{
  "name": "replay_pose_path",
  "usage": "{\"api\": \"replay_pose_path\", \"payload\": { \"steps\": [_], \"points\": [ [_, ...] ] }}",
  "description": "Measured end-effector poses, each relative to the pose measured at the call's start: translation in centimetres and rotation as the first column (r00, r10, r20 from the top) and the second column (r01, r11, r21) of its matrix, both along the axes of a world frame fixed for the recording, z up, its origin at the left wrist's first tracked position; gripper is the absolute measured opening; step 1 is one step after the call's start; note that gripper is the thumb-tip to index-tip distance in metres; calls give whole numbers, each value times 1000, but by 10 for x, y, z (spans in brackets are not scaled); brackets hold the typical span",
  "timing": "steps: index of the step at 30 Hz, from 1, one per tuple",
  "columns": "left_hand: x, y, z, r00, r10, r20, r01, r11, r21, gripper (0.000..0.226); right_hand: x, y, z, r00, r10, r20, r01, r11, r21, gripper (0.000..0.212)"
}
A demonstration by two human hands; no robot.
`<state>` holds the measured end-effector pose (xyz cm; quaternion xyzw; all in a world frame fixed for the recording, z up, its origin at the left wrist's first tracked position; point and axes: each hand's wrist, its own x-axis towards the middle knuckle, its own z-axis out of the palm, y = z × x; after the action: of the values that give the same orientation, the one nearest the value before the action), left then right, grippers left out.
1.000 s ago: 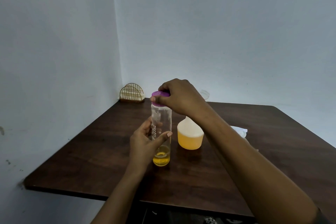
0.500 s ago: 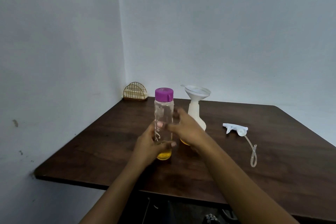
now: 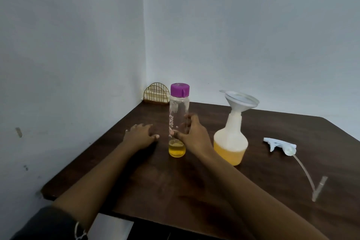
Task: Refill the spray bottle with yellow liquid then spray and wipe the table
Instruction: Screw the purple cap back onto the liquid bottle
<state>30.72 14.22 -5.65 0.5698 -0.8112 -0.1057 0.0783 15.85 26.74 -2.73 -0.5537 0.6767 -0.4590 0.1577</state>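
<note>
On the dark desk in a pale-walled corner, the right hand grips the capped clear bottle; the left hand rests flat, fingers relaxed.

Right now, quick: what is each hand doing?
Left hand: open, resting on the table, holding nothing.
Right hand: closed around the clear bottle.

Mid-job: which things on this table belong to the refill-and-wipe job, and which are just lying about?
For the job: purple-capped bottle in the right hand, spray bottle, funnel in its neck, detached trigger head.
Lying about: gold wire rack in the far corner.
</note>
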Motion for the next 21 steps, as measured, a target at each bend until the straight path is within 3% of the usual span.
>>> {"api": "replay_pose_path", "payload": {
  "steps": [10, 21],
  "points": [
    [-4, -46, -23, 998, -36, 53, 36, 999, 6, 75, -32, -159, 4, 981, -192, 34, 191, 981, 28, 52],
    [-12, -55, -30, 1000, 5, 5, -5, 1000, -23, 75, -76, -272, -5, 955, -297, 3, 297, 955, 3, 60]
  ]
}}
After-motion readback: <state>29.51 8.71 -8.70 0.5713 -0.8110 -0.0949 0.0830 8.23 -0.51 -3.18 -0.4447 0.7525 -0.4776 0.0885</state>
